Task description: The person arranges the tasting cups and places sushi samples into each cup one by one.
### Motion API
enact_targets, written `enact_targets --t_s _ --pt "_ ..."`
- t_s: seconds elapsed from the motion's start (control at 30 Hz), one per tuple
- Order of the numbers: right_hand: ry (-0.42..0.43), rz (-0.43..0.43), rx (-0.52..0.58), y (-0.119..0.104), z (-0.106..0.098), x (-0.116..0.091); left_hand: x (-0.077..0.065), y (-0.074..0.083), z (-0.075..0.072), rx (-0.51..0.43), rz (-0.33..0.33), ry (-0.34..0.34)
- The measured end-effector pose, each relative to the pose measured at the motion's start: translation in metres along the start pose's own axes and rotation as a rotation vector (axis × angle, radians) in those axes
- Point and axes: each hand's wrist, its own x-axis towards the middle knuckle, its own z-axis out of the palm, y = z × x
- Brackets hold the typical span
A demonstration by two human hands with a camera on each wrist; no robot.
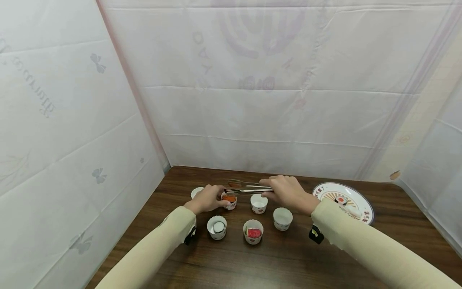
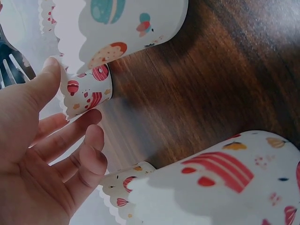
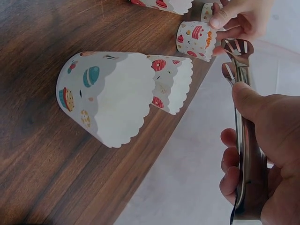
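My left hand (image 1: pixel 207 198) holds a small white paper baking cup (image 1: pixel 230 206) between thumb and fingers at the back left of the table. Orange pieces (image 1: pixel 229 198) lie in it. The cup's printed wall (image 2: pixel 91 86) shows beside the thumb in the left wrist view. My right hand (image 1: pixel 286 190) grips metal food tongs (image 3: pixel 246 140), thumb on one arm and fingers curled round the other. Their slotted tips (image 3: pixel 236 46) are apart and reach left, right at the rim of the held cup. In the head view they overlap that cup's top.
Several more paper cups stand about: one with a white round piece (image 1: pixel 218 227), one with red and green pieces (image 1: pixel 254 233), a bare-bottomed cup (image 1: pixel 282 225), another (image 1: pixel 259 208) behind, and one (image 1: pixel 195 192) partly behind the left hand. A printed plate (image 1: pixel 355 196) lies right. Cloth walls surround the table.
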Motion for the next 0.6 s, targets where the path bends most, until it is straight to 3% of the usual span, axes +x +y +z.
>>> enact_targets --t_s 0.33,0.6 --pt "0.003 0.016 -0.013 0.014 -0.008 -0.005 0.001 0.001 -0.003 0.045 0.061 -0.004" --pt "-0.006 0.055 -0.028 0.025 -0.012 -0.016 0.002 0.011 -0.008 0.072 0.105 0.055"
